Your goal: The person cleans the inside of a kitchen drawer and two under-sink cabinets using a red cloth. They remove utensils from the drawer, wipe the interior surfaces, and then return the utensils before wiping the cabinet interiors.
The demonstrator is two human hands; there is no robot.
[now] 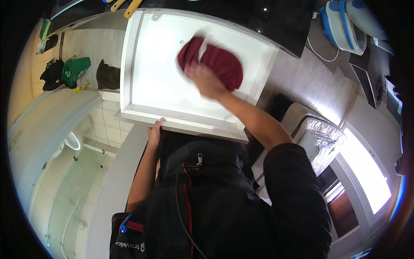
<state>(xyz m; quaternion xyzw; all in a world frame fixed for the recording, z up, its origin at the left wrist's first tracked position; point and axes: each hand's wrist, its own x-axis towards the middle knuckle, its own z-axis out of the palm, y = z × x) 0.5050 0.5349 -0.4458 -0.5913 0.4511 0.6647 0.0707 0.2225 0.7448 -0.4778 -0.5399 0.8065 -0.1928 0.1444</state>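
A white drawer [158,74] is pulled out in front of my body, below a dark glossy countertop [233,13]. Inside it, my right hand [205,81] holds a bunched dark red cloth [224,61] against the drawer bottom. Motion blurs both hand and cloth, and the fingertips are hard to make out. A pale strip, perhaps a tag, shows across the cloth. My left hand [155,134] grips the drawer front [190,128] near its left end, with the thumb over the top edge and the other fingers mostly hidden.
Wooden handles [132,8] lie at the countertop's left edge. A green bag [76,71] and dark cloths sit to the left. A tiled bathroom with a glass panel [77,181] lies at lower left. On the right are a blue-and-white appliance [343,27] and a bed [315,142].
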